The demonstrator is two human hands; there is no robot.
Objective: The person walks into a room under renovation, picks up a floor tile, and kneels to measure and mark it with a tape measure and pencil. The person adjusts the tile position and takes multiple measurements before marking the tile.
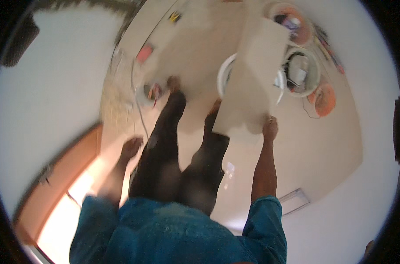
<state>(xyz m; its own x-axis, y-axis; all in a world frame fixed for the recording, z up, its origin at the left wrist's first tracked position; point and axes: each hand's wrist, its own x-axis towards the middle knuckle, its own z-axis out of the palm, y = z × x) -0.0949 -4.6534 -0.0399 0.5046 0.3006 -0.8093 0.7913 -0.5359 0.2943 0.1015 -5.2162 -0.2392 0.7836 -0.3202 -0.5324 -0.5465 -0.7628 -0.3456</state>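
A long, flat, beige rectangular panel point(252, 75), perhaps a tile, is tilted out in front of me. My right hand point(270, 126) is closed on its near right corner. Beyond and beneath the panel, a white round bucket point(225, 75) shows only at its sides; the panel hides its middle. My left hand point(132, 148) hangs low beside my left thigh, apart from the panel. Its fingers are blurred, so whether they are curled or loose is unclear, and I see nothing held in it.
On the right stand a white bucket of tools point(316, 72), an orange bucket point(325, 100) and another filled bucket point(306, 31). A cable point(138, 103) runs along the floor at left, by a small container of tools point(152, 91) and a red object point(145, 53). A wooden door point(72, 160) stands lower left.
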